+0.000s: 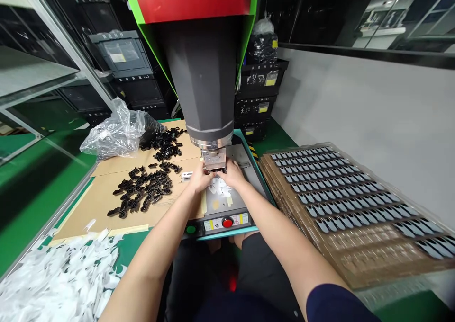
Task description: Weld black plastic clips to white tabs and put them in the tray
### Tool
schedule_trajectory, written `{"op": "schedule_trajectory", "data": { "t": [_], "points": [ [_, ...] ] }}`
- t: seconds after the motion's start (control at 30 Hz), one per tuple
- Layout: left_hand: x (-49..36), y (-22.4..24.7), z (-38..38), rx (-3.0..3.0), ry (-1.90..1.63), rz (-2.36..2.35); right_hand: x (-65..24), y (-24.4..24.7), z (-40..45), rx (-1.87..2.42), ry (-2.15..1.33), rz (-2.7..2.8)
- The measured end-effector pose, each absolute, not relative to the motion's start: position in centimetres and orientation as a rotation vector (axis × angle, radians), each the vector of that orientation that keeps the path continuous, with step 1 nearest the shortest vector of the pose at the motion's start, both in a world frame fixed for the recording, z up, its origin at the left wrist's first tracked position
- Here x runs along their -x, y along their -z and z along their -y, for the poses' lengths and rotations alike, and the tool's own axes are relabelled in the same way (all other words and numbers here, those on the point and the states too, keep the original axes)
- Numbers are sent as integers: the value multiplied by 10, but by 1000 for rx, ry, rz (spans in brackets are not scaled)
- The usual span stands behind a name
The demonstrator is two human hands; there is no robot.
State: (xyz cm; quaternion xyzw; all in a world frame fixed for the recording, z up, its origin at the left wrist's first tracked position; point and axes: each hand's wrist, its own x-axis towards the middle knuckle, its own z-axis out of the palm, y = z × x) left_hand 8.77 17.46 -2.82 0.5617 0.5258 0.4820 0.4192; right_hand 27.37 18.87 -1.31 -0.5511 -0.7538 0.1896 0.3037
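Note:
My left hand and my right hand meet under the metal head of a press-like machine. Their fingers curl inward from both sides at a dark spot just below the head, each closed on something too small and hidden to make out. Right below the fingertips, a small pile of thin white pieces lies on the machine's grey base plate. A slim metal bar sticks out beside my left hand.
Small black plastic parts lie scattered on cardboard at left, near a clear plastic bag. White film pieces heap at front left. A red button and green button face me. Stacked trays hold grey-black parts at right.

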Motion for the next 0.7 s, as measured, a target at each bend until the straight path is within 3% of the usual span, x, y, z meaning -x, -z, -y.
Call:
{"op": "schedule_trajectory", "data": {
  "t": [0.33,0.7],
  "points": [
    [-89,24,-167,-1427,-1214,-1334,-272,18,-188,1353,-754,1698],
    [-116,32,-35,-1070,-1327,-1031,-284,48,-58,925,-1181,1319]
  ]
}}
